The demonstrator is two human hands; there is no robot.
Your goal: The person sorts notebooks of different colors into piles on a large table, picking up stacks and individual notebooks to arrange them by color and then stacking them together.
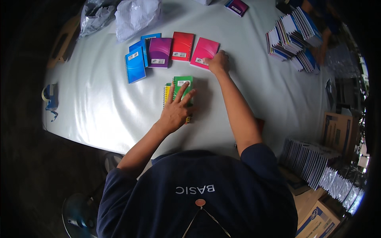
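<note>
My left hand [175, 113] lies over a small green spiral notebook [185, 80], its fingers spread across the cover. A yellow spiral notebook [167, 94] shows from beneath the green one at its left side. Farther off, my right hand [219, 62] is closed on the right edge of a pink spiral notebook [205, 48], with the thumb on its cover. Left of the pink notebook lie a red notebook [182, 44], a purple notebook [160, 49] and several overlapping blue notebooks [135, 68]. Under my right forearm, a dark reddish item [260, 125] is mostly hidden.
Stacked spiral notebooks [291, 35] stand at the far right of the grey-white table [99, 95]. Crumpled plastic [137, 18] lies at the far left, a tape dispenser [50, 97] at the left edge. Cartons [337, 131] and a notebook row [307, 160] are at right.
</note>
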